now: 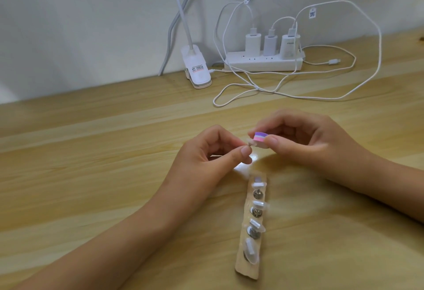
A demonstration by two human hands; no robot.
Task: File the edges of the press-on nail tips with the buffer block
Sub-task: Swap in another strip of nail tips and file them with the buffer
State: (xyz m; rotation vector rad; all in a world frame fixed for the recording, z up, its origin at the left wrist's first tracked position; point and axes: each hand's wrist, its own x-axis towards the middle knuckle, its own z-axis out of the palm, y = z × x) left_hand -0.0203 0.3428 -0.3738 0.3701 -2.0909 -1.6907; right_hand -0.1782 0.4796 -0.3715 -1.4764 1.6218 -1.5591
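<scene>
Filing step. My left hand (213,152) pinches one nail tip (249,144). My right hand (298,138) pinches the buffer block (260,138), which touches the tip's edge. Next, I judge: short light strokes, then turn the tip. Other tips sit on the holder strip (243,264), nearer me than both hands. Cable tags (312,13) beyond my right hand: print unreadable.

I'm at a desk (91,175) in what looks like a room at home, not a shop or workshop. The top is pale wood grain and meets a plain white wall (91,25) well beyond my grip. Out past my left hand (206,149) a white clip lamp (197,69) stands at the far edge. Past my right hand (305,138) lies a power strip (261,62) with three phone chargers (270,45) plugged in, their white cables (257,87) looping loose towards my fingers.
</scene>
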